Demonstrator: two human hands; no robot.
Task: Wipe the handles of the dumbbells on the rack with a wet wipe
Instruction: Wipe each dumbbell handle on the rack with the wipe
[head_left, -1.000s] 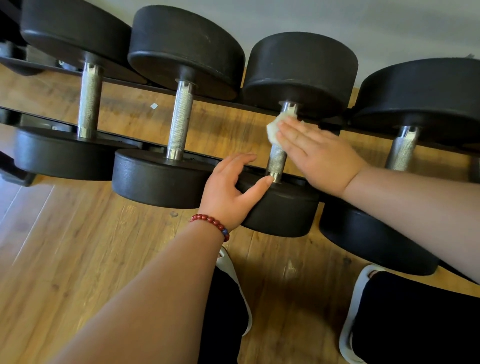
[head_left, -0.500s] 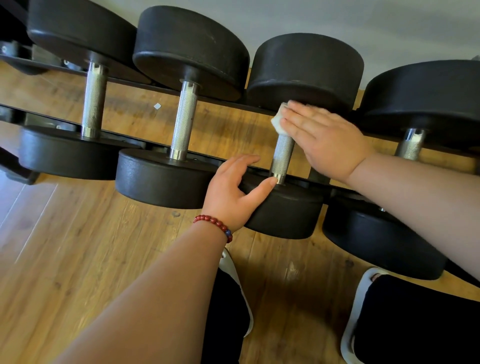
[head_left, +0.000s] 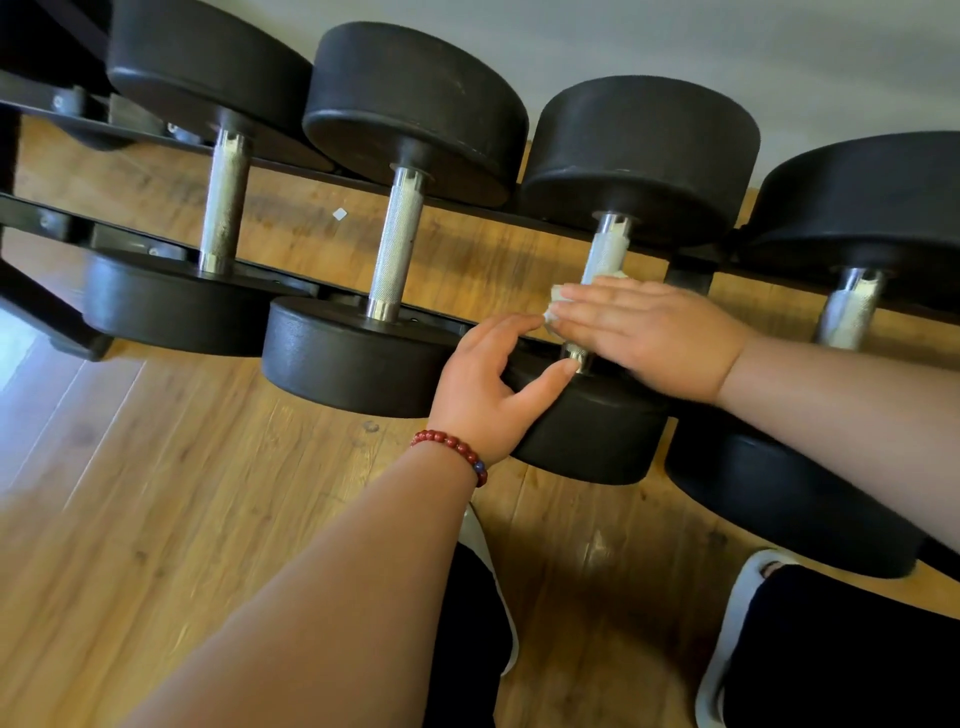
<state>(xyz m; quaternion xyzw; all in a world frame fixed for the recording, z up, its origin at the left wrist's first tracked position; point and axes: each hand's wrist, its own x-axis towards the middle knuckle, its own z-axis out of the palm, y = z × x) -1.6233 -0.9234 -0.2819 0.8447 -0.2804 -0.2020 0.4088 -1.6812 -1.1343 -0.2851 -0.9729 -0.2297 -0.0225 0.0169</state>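
My right grip (head_left: 660, 332) lies flat with fingers straight, closed round nothing, pressing the wipe (head_left: 558, 304) onto the near part of the third handle (head_left: 605, 249) from the left. The wipe shows white at my fingertips, bunched against the steel. My left grip (head_left: 488, 384) is wide, spread over the near head (head_left: 587, 441) of that same dumbbell, thumb tip at the handle's base. Four dumbbells sit side by side on the black rack (head_left: 691, 275), above a wood floor (head_left: 156, 493).
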